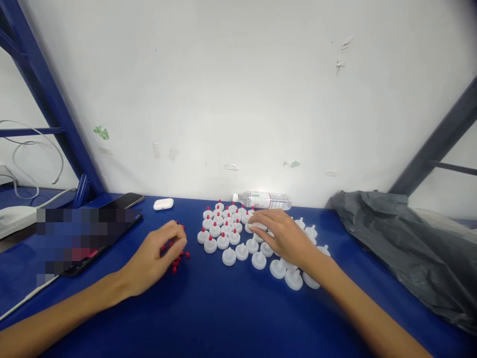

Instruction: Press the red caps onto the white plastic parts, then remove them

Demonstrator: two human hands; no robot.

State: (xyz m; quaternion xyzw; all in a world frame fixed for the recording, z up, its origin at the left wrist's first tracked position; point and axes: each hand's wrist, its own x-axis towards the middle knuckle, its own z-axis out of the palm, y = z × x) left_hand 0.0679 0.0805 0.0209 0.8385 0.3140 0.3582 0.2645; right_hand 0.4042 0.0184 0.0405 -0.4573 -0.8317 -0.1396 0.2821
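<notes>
On the blue table lie several white round caps, some topped with small red tips. My right hand rests over the plain white caps, fingers curled on one cap at its fingertips. My left hand is curled over a small pile of loose red tips, pinching among them; what it holds is hidden.
A clear water bottle lies against the white wall behind the caps. A white earbud case and a dark phone lie at back left, a crumpled grey plastic bag at right. Blue frame struts stand at both sides.
</notes>
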